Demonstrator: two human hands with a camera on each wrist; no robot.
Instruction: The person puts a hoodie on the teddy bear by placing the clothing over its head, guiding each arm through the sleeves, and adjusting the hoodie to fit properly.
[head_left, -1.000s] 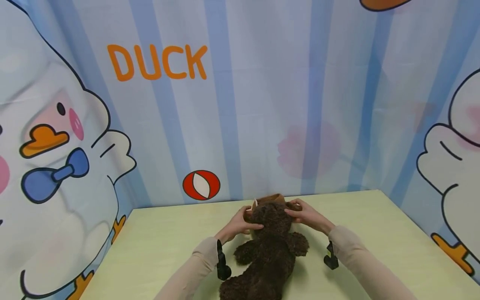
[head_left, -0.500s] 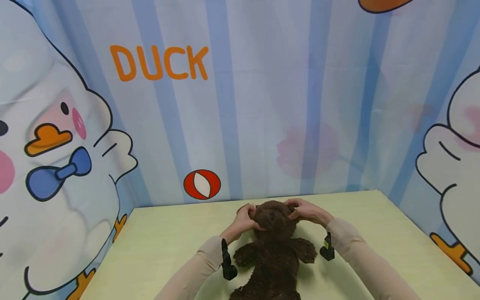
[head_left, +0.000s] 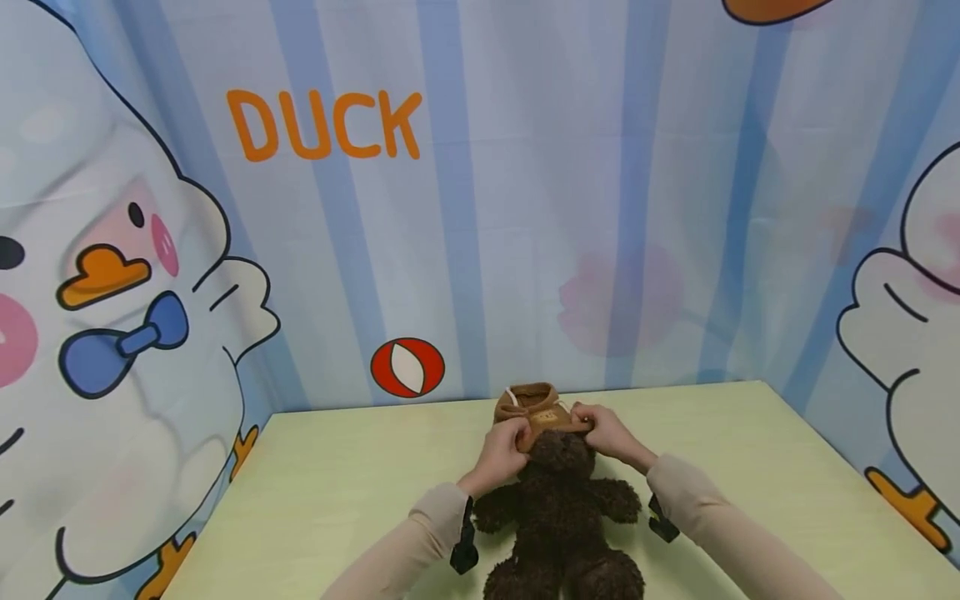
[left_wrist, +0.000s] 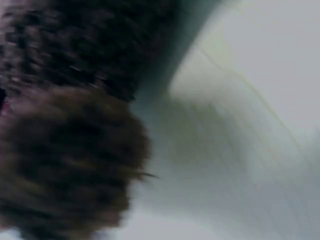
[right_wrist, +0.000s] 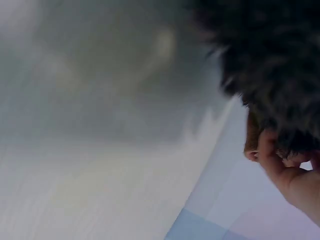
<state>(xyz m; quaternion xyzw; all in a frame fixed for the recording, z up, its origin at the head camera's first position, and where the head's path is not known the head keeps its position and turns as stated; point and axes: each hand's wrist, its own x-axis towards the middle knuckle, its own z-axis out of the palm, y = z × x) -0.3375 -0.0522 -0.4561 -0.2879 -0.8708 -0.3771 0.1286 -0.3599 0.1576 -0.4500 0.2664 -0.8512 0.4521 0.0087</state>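
Your left hand [head_left: 501, 454] and right hand [head_left: 611, 433] are sensibly pinching opposite edges of the probably light, floppy tan-brown cloth garment [head_left: 542, 422] at the dark-brown plush bear's head [head_left: 561, 456].

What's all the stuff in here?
Furry plush teddy bear: 1, dark brown, on table
Small cloth garment with white cord: 1, brown, at bear's head
Flat table: 1, pale yellow-green, under bear
Striped cloth backdrop: 1, blue-white, behind table
Printed cartoon ducks: 2, white, left and right
Printed word DUCK: 1, orange, upper left
Printed round ball: 1, red-white, backdrop
Faint blotch: 1, pink, backdrop
Wrist cameras: 2, black, wrists
Cloth sleeves: 2, beige, forearms
Left hand, right hand: 2, bare, gripping garment
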